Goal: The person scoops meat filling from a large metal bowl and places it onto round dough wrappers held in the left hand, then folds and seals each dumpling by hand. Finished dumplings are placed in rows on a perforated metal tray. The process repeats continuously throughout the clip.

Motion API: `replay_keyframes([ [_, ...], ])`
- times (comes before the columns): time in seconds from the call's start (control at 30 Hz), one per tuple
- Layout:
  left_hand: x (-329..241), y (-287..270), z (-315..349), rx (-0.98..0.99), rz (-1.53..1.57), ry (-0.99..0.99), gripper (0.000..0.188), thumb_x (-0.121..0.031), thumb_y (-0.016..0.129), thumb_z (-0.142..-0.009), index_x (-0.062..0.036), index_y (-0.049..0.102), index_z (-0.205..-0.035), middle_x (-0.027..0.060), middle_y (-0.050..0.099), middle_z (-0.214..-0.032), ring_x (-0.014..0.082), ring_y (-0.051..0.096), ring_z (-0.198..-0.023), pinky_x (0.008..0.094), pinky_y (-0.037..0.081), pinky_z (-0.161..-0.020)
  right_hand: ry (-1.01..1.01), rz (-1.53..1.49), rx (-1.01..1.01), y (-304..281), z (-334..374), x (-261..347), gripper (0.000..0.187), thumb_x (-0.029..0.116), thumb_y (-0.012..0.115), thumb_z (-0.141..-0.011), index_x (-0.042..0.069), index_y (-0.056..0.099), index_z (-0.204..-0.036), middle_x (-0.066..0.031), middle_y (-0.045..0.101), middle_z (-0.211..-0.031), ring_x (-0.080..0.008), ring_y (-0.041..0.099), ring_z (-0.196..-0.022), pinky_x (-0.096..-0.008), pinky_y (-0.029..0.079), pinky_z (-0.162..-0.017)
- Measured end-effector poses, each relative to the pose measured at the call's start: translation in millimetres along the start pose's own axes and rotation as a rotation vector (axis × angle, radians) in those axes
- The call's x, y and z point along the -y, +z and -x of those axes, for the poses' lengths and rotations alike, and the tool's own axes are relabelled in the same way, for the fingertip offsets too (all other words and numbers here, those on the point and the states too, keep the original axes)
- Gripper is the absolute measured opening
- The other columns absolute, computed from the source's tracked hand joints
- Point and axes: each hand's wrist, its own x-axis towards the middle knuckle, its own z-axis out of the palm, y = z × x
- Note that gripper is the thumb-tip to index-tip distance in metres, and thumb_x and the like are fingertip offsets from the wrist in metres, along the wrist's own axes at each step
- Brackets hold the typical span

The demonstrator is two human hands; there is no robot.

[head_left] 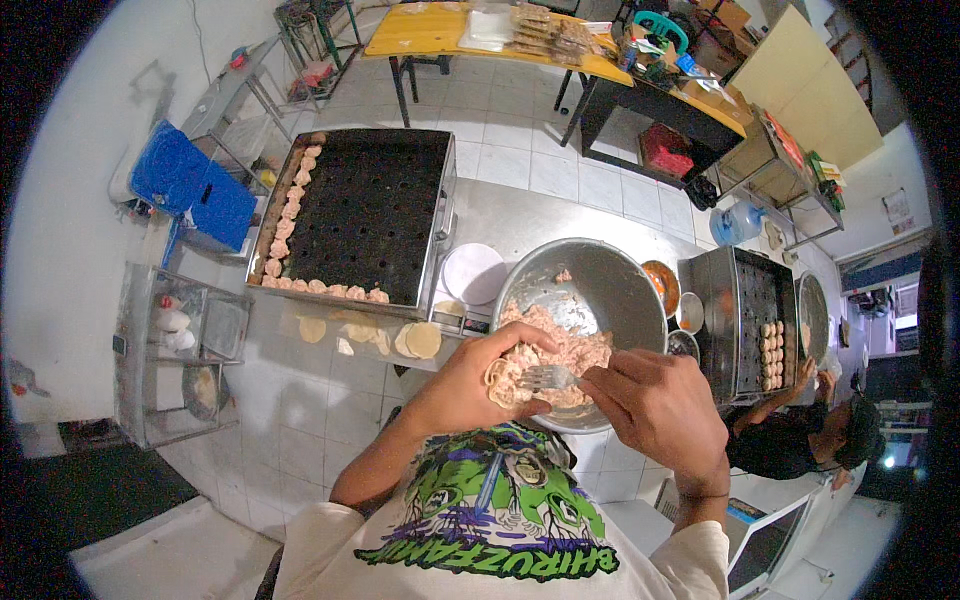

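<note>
Our left hand [470, 385] was cupped around a dumpling [503, 380] — a pale wrapper pleated up around pink filling — with the fingers curled under it and the thumb over the top. Our right hand [655, 405] was closed on a fork [545, 377], its tines touching the filling in the wrapper. Both hands were held over the near rim of a big steel bowl [600, 275], and the dumpling sat just above that rim.

Inside the bowl lay a heap of pink filling [565, 345], piled toward the near side; the far side was bare metal. The bowl stood on a steel counter [520, 215]. Just left of it on the counter lay a round white lid [472, 272], and along the near edge a few round wrappers [420, 340] were scattered. Farther left stood a black perforated tray [365, 210], with finished dumplings [285, 225] lined along its left and near edges.

Right of the bowl we saw a small orange bowl [662, 285] and a second tray [755, 320] holding a short block of dumplings. Beside that tray another person [800, 440] in dark clothes reached a hand to it. A yellow table [430, 30] stood well apart, across the tiled floor.
</note>
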Motion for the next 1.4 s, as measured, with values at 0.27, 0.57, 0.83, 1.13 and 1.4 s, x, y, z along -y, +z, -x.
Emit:
replay_keyframes([
  [0.27,10,-7,-3,0.233,-0.21,-0.164,0.055,-0.019,0.088,-0.077,-0.0048,0.064,-0.124,0.0143,0.07,-0.122,0.0257,0.067,-0.116,0.0372,0.05,-0.101,-0.111,0.121,0.138,2,-11,-3,0.013,0.017,0.067,-0.086,0.007,0.068,-0.094,-0.0063,0.062,-0.083,-0.0253,0.068,-0.076,-0.0387,0.056,-0.06],
  [0.57,4,-12,-14,0.391,-0.334,-0.357,0.051,-0.038,0.083,-0.083,-0.0027,0.065,-0.114,0.0168,0.071,-0.106,0.0253,0.07,-0.106,0.0356,0.052,-0.094,-0.182,0.163,0.181,1,-16,-1,0.016,0.016,0.065,-0.079,0.001,0.068,-0.084,-0.0135,0.066,-0.085,-0.0287,0.071,-0.079,-0.0382,0.06,-0.063],
  [0.83,19,-5,-12,0.132,-0.204,-0.062,0.045,-0.033,0.084,-0.083,-0.0031,0.066,-0.112,0.0156,0.072,-0.108,0.0216,0.07,-0.1,0.0346,0.053,-0.091,-0.149,0.184,0.114,-14,-13,-1,0.014,0.016,0.065,-0.081,0.004,0.068,-0.088,-0.0106,0.065,-0.082,-0.0281,0.071,-0.076,-0.0382,0.059,-0.059],
  [1.13,17,-3,-11,0.061,-0.052,-0.044,0.038,-0.016,0.086,-0.081,-0.0053,0.069,-0.113,0.0086,0.073,-0.11,0.015,0.067,-0.101,0.0313,0.052,-0.094,-0.138,0.141,0.089,-3,-6,-14,0.015,0.018,0.063,-0.088,0.008,0.064,-0.099,-0.0057,0.061,-0.079,-0.0249,0.07,-0.074,-0.0397,0.057,-0.055],
  [1.4,22,-4,-6,0.052,-0.142,-0.102,0.037,-0.004,0.081,-0.072,-0.006,0.07,-0.107,0.0087,0.074,-0.105,0.0174,0.071,-0.098,0.0307,0.054,-0.088,-0.06,-0.162,0.21,22,0,-21,0.013,0.014,0.065,-0.093,0.003,0.072,-0.093,-0.0132,0.069,-0.074,-0.0319,0.066,-0.062,-0.0421,0.052,-0.054],
])
